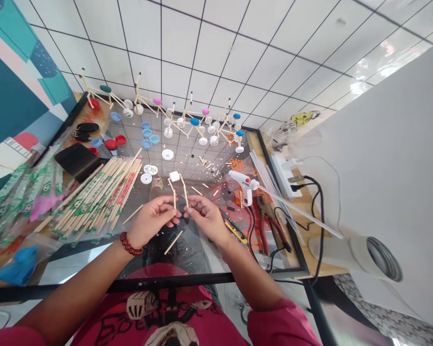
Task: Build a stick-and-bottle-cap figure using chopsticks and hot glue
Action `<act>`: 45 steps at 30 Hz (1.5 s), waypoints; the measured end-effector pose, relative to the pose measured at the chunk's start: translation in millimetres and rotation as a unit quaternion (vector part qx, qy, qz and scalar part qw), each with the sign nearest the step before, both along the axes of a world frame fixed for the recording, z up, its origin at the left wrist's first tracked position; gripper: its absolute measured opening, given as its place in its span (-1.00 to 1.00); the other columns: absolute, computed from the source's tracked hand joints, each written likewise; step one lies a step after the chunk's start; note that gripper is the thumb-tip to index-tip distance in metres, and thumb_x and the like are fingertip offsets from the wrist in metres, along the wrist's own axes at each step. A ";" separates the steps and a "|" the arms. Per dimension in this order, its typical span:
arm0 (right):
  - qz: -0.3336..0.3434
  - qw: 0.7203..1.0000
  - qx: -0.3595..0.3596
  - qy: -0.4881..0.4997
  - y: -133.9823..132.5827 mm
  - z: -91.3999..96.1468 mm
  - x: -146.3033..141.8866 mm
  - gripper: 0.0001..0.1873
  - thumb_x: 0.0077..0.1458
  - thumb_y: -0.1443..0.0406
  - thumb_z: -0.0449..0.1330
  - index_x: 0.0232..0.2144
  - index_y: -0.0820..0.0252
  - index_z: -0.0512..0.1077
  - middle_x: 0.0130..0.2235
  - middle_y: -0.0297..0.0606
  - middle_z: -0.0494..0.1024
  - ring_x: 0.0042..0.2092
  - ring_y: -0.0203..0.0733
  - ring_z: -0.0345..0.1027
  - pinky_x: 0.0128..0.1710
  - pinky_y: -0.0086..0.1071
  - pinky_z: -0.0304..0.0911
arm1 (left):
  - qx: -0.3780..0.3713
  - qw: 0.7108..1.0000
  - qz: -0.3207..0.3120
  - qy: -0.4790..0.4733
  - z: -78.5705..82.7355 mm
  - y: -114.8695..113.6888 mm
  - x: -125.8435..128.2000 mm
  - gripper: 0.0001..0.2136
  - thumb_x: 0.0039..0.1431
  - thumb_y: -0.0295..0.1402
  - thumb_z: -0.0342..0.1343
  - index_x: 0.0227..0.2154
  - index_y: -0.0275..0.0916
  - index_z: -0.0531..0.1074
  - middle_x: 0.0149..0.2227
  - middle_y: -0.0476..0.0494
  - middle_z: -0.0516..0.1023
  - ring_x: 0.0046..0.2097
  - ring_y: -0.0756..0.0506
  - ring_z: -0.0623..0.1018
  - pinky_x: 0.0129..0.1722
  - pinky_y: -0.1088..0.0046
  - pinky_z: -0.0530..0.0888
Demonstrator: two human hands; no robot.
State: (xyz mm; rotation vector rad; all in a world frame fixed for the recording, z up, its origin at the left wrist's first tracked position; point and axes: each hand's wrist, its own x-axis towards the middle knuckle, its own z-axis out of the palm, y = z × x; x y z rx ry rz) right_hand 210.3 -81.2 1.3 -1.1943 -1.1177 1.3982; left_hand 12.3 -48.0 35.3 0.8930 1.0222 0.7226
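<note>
Between both hands is a small stick assembly: a white block (174, 177) with a jointed wooden leg on each side. My left hand (159, 215) pinches the lower end of the left stick (174, 198). The right stick (186, 194) is pinched at its lower end by my right hand (202, 215). The block points away from me, above the glass tabletop. A loose piece of stick (173, 242) lies on the glass just below the hands, and another stick (133, 214) is left of my left hand. White round caps (146, 179) sit beyond the left hand.
Wrapped chopsticks (97, 197) are piled at left. A white glue gun (244, 182), red-handled pliers (263, 226) and a yellow cutter (237, 232) lie at right, with cables and a power strip (286, 175). Stick models with wheels (202, 127) line the back. Blue caps (146, 132) stand nearby.
</note>
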 end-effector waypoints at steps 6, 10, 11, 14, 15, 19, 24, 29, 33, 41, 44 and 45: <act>0.031 0.999 0.010 0.019 -4.5 -1.8 -2.3 -0.53 0.15 0.03 0.46 0.01 0.05 0.48 -0.29 -0.38 0.62 -0.30 -0.25 0.55 -0.17 -0.31 0.49 | 0.016 0.999 -0.033 0.020 -3.7 -2.7 1.7 -0.62 -0.02 -0.13 0.47 -0.20 -0.27 0.65 -0.39 -0.15 0.73 -0.34 -0.10 0.67 -0.35 0.43 0.56; 0.030 0.998 0.045 -0.029 -7.1 -3.3 -3.1 -0.59 0.20 0.07 0.41 0.03 0.06 0.52 -0.30 -0.37 0.62 -0.30 -0.25 0.52 -0.21 -0.33 0.45 | 0.033 0.998 -0.043 0.045 -4.7 -3.3 1.0 -0.70 0.03 -0.10 0.43 -0.31 -0.24 0.67 -0.40 -0.14 0.71 -0.35 -0.10 0.66 -0.35 0.41 0.57; 0.031 0.997 0.059 -0.043 -7.8 -3.6 -3.8 -0.61 0.22 0.08 0.40 0.03 0.07 0.53 -0.31 -0.36 0.62 -0.30 -0.25 0.51 -0.23 -0.34 0.43 | 0.039 0.997 -0.046 0.052 -4.8 -3.3 0.7 -0.71 0.06 -0.09 0.41 -0.33 -0.23 0.67 -0.42 -0.13 0.70 -0.36 -0.09 0.64 -0.35 0.42 0.57; 0.037 0.991 0.102 -0.077 -9.5 -4.1 -6.0 -0.66 0.24 0.11 0.38 0.00 0.08 0.57 -0.34 -0.34 0.62 -0.33 -0.24 0.48 -0.25 -0.33 0.41 | 0.082 0.993 -0.049 0.072 -4.8 -2.8 -0.2 -0.72 0.12 -0.08 0.38 -0.41 -0.22 0.67 -0.46 -0.11 0.65 -0.41 -0.05 0.58 -0.37 0.44 0.54; 0.040 0.990 0.110 -0.084 -9.7 -3.9 -6.3 -0.67 0.23 0.11 0.38 -0.01 0.07 0.58 -0.34 -0.34 0.62 -0.33 -0.24 0.47 -0.25 -0.32 0.40 | 0.103 0.991 -0.046 0.075 -4.3 -2.6 -0.4 -0.72 0.12 -0.08 0.38 -0.43 -0.22 0.67 -0.46 -0.10 0.63 -0.42 -0.03 0.56 -0.38 0.45 0.52; 0.044 0.995 0.075 -0.055 -8.2 0.1 -3.1 -0.55 0.13 0.02 0.48 -0.01 0.06 0.60 -0.34 -0.35 0.58 -0.32 -0.23 0.45 -0.25 -0.33 0.38 | 0.102 0.993 -0.047 0.044 1.4 -4.1 0.2 -0.66 0.09 -0.02 0.42 -0.45 -0.22 0.62 -0.45 -0.07 0.61 -0.42 -0.02 0.56 -0.38 0.46 0.54; 0.055 0.997 0.040 -0.022 -4.6 11.8 2.2 -0.54 0.14 -0.11 0.45 -0.14 0.09 0.66 -0.32 -0.32 0.56 -0.31 -0.24 0.42 -0.24 -0.32 0.37 | -0.020 0.988 -0.155 0.021 6.4 -10.4 3.3 -0.57 -0.05 0.03 0.50 -0.44 -0.27 0.58 -0.43 -0.14 0.67 -0.44 -0.06 0.64 -0.41 0.43 0.59; 0.021 0.998 -0.025 0.049 -2.7 14.1 -2.9 -0.48 0.04 -0.18 0.48 -0.40 0.13 0.58 -0.48 -0.38 0.50 -0.49 -0.33 0.24 -0.44 -0.38 0.23 | -0.043 0.984 -0.172 0.013 3.6 -9.9 3.9 -0.63 -0.12 -0.10 0.54 -0.38 -0.28 0.64 -0.39 -0.15 0.70 -0.39 -0.06 0.67 -0.36 0.44 0.61; -0.020 0.993 -0.057 0.101 0.0 13.0 -5.4 -0.47 -0.02 -0.16 0.52 -0.41 0.15 0.55 -0.57 -0.47 0.40 -0.56 -0.39 0.14 -0.51 -0.43 0.09 | -0.014 0.987 -0.161 0.017 2.8 -8.4 3.2 -0.70 -0.13 -0.22 0.53 -0.34 -0.26 0.69 -0.38 -0.12 0.72 -0.37 -0.06 0.67 -0.29 0.43 0.63; 0.005 0.992 -0.060 0.108 -1.3 15.6 -3.3 -0.46 -0.06 -0.15 0.55 -0.42 0.17 0.56 -0.55 -0.43 0.48 -0.57 -0.40 0.20 -0.53 -0.45 0.13 | 0.020 0.990 -0.124 0.058 3.5 -11.4 3.2 -0.78 -0.05 -0.17 0.45 -0.45 -0.23 0.69 -0.51 -0.08 0.67 -0.47 -0.03 0.61 -0.36 0.46 0.61; 0.017 0.993 -0.062 0.101 -2.7 14.8 -4.3 -0.49 -0.05 -0.11 0.56 -0.42 0.17 0.57 -0.55 -0.43 0.49 -0.57 -0.40 0.21 -0.54 -0.45 0.17 | 0.028 0.989 -0.129 0.065 4.2 -10.2 2.5 -0.78 -0.03 -0.14 0.44 -0.46 -0.19 0.68 -0.50 -0.06 0.67 -0.47 -0.02 0.60 -0.35 0.45 0.63; 0.017 0.993 -0.062 0.096 -3.1 14.8 -4.8 -0.51 -0.04 -0.10 0.56 -0.42 0.17 0.57 -0.55 -0.43 0.49 -0.57 -0.40 0.21 -0.54 -0.46 0.17 | 0.031 0.988 -0.134 0.067 4.2 -9.8 2.3 -0.78 -0.02 -0.13 0.44 -0.46 -0.18 0.68 -0.49 -0.05 0.68 -0.46 -0.03 0.61 -0.34 0.44 0.64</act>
